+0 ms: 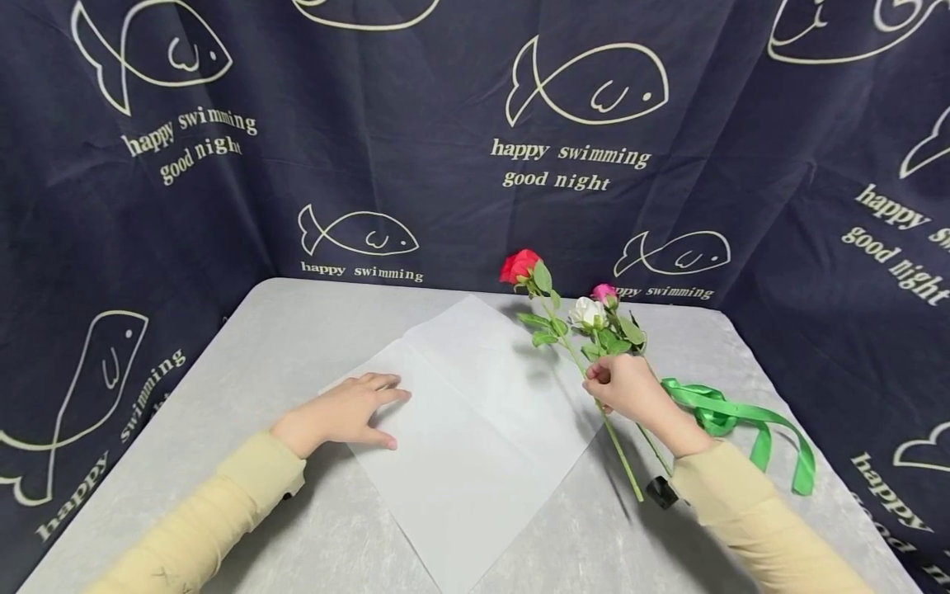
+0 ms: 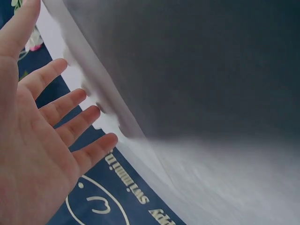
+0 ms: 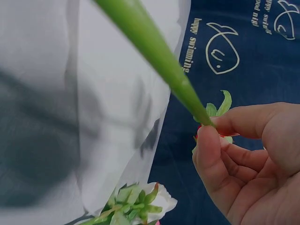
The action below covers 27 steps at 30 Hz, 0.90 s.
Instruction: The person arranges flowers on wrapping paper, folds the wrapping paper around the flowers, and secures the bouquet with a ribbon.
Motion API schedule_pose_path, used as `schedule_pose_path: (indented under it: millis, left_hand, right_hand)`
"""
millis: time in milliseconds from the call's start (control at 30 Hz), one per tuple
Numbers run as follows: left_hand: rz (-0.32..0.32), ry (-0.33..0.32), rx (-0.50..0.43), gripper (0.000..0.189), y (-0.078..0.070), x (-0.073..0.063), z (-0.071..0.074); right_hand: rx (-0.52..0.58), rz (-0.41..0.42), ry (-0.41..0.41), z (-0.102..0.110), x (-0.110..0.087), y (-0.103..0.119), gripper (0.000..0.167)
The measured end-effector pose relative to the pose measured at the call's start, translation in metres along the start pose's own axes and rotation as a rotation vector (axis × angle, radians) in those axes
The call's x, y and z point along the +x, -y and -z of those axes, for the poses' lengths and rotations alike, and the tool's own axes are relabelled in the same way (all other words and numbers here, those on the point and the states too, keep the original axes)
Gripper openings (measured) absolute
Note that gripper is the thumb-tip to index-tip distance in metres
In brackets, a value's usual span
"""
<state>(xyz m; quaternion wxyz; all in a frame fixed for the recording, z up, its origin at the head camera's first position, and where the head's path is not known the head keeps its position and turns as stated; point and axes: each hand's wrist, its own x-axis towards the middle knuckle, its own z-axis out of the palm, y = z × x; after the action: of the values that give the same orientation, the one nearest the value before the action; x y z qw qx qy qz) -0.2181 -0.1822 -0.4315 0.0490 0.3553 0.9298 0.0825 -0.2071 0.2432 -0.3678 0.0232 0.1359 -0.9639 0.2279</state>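
Note:
Between thumb and fingertips my right hand (image 1: 631, 389) pinches the green stem (image 3: 154, 51) of a red rose (image 1: 521, 266). The rose slants above the right side of a white wrapping sheet (image 1: 460, 478), its bloom toward the back and its shadow on the sheet. My left hand (image 1: 343, 412) hangs over the sheet's left corner with its fingers spread, holding nothing. In the left wrist view its palm and straight fingers show beside the sheet. A white rose (image 1: 588, 313) and a pink rose (image 1: 605, 294) lie just behind my right hand, which partly hides their stems.
A loose green ribbon (image 1: 742, 408) lies on the grey tabletop (image 1: 297, 330) to the right of my right wrist. A small black object (image 1: 661, 492) sits near the right sleeve. Dark blue fish-print curtains (image 1: 445, 148) enclose the table at the back and sides.

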Motion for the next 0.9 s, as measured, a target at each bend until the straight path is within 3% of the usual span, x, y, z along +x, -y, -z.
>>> schedule_pose_path:
  millis: [233, 500, 700, 900]
  left_hand:
    - [0.029, 0.056, -0.017, 0.08, -0.006, 0.01, -0.001]
    - [-0.024, 0.011, 0.029, 0.081, -0.016, 0.032, 0.004]
    - [-0.014, 0.102, 0.006, 0.093, -0.03, 0.055, 0.005]
    - [0.0, 0.174, 0.005, 0.092, -0.038, 0.067, 0.003]
  right_hand:
    - [0.023, 0.007, -0.023, -0.002, 0.004, 0.007, 0.011]
    - [0.082, 0.013, -0.029, -0.003, 0.009, 0.013, 0.01]
    - [0.113, 0.01, -0.034, -0.003, 0.012, 0.017, 0.009]
    - [0.164, 0.002, -0.035, -0.002, 0.013, 0.02, 0.011]
